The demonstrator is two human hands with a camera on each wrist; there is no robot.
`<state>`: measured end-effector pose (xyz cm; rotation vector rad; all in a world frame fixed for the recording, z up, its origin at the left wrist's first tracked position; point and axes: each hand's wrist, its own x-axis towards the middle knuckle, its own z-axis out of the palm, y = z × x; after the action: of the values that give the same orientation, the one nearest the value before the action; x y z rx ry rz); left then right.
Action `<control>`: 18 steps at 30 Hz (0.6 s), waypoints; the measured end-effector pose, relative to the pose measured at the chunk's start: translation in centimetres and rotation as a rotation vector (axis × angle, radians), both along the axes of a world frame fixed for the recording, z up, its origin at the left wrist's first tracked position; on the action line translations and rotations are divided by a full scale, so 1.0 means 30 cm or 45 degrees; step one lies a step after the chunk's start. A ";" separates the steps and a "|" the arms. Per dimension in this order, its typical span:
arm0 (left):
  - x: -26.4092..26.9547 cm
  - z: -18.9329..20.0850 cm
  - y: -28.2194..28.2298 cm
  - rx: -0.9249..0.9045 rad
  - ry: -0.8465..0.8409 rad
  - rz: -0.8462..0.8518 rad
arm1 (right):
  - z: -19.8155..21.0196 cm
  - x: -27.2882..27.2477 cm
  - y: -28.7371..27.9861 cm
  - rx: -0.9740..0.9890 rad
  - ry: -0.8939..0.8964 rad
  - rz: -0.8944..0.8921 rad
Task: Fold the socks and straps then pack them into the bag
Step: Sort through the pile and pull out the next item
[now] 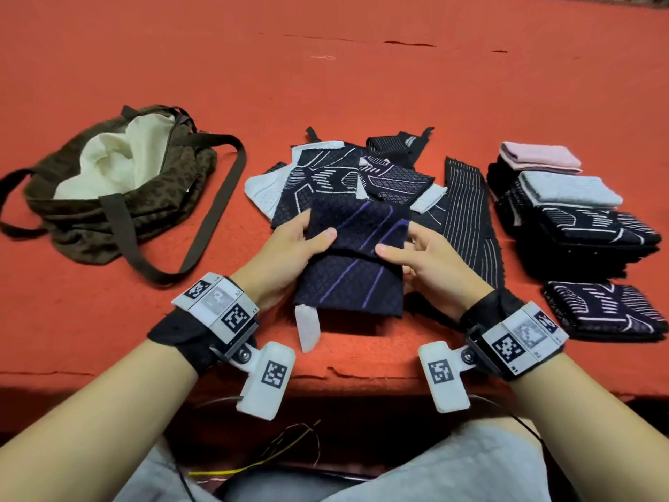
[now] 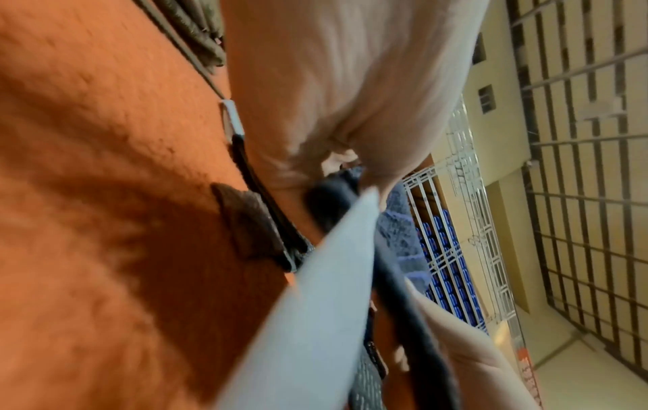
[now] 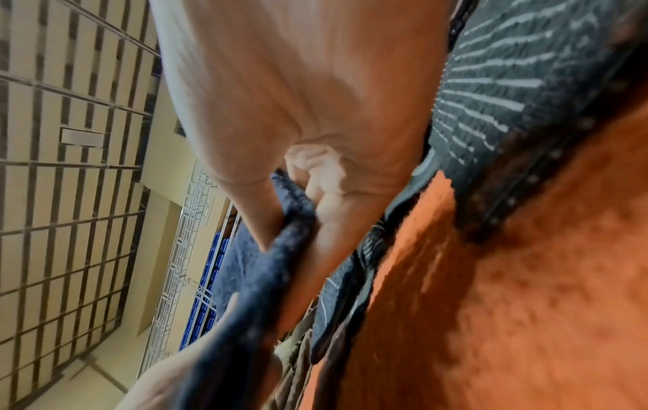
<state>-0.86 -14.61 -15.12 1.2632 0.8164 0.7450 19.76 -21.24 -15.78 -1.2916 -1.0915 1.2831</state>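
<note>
A dark navy strap with purple lines (image 1: 353, 255) is held just above the red table, its upper part doubled over toward me. My left hand (image 1: 300, 235) pinches its left edge with thumb on top. My right hand (image 1: 405, 250) pinches the right edge, thumb on the fold; the right wrist view shows the navy strap (image 3: 280, 249) between thumb and fingers. A white tab (image 1: 307, 329) hangs from the strap's lower left corner. Behind lies a pile of unfolded patterned straps (image 1: 347, 175). The brown bag (image 1: 119, 182) stands open at the left, with a cream lining.
A long black strap with white stripes (image 1: 467, 211) lies flat right of the pile. Folded pieces are stacked at the right (image 1: 564, 201), pink and white on top, and one folded patterned piece (image 1: 604, 307) lies nearer me. The table's front edge (image 1: 344, 371) runs below my wrists.
</note>
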 end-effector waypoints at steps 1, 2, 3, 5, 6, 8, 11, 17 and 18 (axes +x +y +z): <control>-0.001 0.007 -0.002 0.003 0.024 -0.026 | 0.003 0.004 0.002 0.044 0.019 -0.017; -0.002 0.014 -0.002 -0.022 0.069 -0.064 | 0.006 0.010 0.008 0.092 0.046 -0.038; -0.006 0.020 -0.003 -0.056 0.133 -0.112 | 0.008 0.015 0.012 0.142 0.065 -0.054; -0.014 0.025 -0.005 -0.103 0.231 -0.182 | 0.006 0.024 0.020 0.195 0.052 -0.062; -0.017 0.025 -0.005 -0.129 0.228 -0.204 | 0.008 0.024 0.020 0.206 0.031 -0.050; -0.017 0.024 -0.006 -0.183 0.165 -0.215 | 0.011 0.025 0.017 0.213 -0.032 -0.039; -0.016 0.031 0.007 -0.359 -0.009 -0.184 | 0.011 0.035 0.011 0.195 -0.078 -0.063; -0.032 0.049 0.047 -0.629 -0.126 -0.143 | 0.014 0.049 0.012 0.237 -0.080 -0.079; -0.025 0.052 0.049 -0.607 -0.057 -0.130 | 0.017 0.051 0.012 0.241 -0.081 -0.073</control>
<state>-1.61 -13.14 -13.57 0.8493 0.8264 0.4570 21.30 -20.89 -15.27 -1.2190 -1.1828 1.0753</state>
